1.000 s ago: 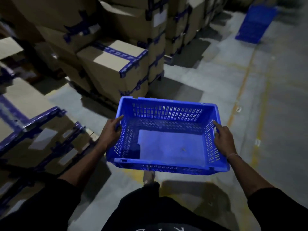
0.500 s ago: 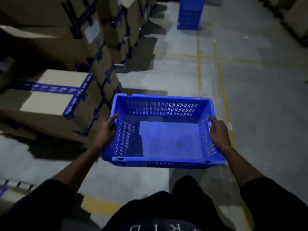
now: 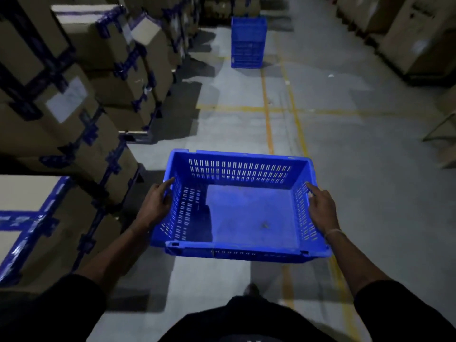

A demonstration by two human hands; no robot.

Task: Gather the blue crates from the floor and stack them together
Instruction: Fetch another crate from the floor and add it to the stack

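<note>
I carry an empty blue slotted crate (image 3: 246, 213) in front of me, above the floor. My left hand (image 3: 155, 206) grips its left wall, with the index finger along the rim. On the right wall my right hand (image 3: 320, 208) holds it the same way, index finger pointing forward. Far ahead on the floor stands a tall stack of blue crates (image 3: 248, 41).
Stacked cardboard boxes (image 3: 81, 104) with blue tape line the left side of the aisle. More boxes (image 3: 407, 33) stand at the far right. Yellow lines (image 3: 267, 112) run along the grey concrete floor towards the stack.
The view has turned so that the aisle and the far crate stack lie straight ahead and closer. Both hands keep the same hold on the crate.
</note>
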